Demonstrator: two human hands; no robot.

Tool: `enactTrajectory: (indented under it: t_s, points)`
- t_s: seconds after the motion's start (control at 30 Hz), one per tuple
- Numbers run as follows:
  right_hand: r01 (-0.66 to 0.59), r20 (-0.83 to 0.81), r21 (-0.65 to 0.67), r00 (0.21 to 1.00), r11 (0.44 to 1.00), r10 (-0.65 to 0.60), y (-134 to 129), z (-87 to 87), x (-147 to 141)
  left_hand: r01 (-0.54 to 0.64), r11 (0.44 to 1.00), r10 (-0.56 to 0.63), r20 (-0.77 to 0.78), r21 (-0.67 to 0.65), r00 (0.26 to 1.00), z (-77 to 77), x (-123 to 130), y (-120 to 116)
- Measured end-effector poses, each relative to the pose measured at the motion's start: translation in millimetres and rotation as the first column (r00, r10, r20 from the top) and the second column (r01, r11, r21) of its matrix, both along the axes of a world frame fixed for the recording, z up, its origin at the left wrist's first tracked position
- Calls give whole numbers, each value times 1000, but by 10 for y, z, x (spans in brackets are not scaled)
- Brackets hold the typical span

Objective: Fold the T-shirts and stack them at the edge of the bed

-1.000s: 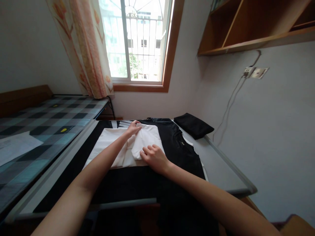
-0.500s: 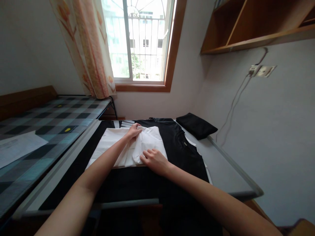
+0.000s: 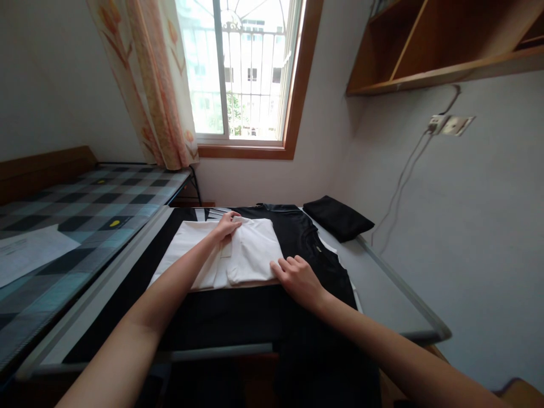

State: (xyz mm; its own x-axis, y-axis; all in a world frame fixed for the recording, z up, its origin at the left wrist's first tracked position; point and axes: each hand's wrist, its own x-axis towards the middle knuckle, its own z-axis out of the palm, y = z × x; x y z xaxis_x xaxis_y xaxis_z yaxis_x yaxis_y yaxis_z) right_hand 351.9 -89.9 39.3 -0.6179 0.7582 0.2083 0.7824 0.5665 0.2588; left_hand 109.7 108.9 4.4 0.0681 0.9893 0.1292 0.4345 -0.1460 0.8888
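A white folded cloth [image 3: 255,249] lies on a black garment [image 3: 229,317] spread over the table. At the far edge of the white cloth, my left hand [image 3: 228,224] is closed on the fabric, fingers together. My right hand [image 3: 298,277] rests at the near right corner of the white cloth, its fingers bent and a little apart, touching the corner. Nothing shows gripped in it. The white cloth's right part is folded over, with a loose edge near its middle.
A folded black cloth [image 3: 339,218] sits at the table's back right corner. To the left is a bed with a checked cover [image 3: 140,187] and a paper sheet [image 3: 34,252]. A wooden shelf [image 3: 442,73] hangs at upper right.
My right hand has moved right, from the middle of the white cloth to its right corner. The folded part looks flatter. My left hand has stayed at the far edge.
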Motion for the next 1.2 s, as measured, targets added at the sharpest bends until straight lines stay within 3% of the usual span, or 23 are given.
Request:
enactTrajectory:
  t_s: [0.17,0.37,0.63,0.8,1.0,1.2]
  points:
    - [21,-19,-12,1000,1000,-21,-19,-110,-40,0,1000,2,-254,9,967,141,40,63]
    - [77,-109,17,991,997,-75,-47,-273,3,87,996,-74,-422,13,904,271,648,253]
    - [90,-230,-49,968,995,-99,-43,-340,18,82,995,-101,-510,-58,854,211,1186,356]
    - [79,-241,-27,967,997,-83,-45,-346,23,59,997,-78,-563,-52,823,183,1260,367]
    - [-25,-202,32,979,999,31,-41,-399,44,37,999,-43,-572,-22,819,116,1193,337]
    - [8,-238,-12,971,1000,-11,-25,-416,49,94,993,-37,-581,69,813,108,1187,212]
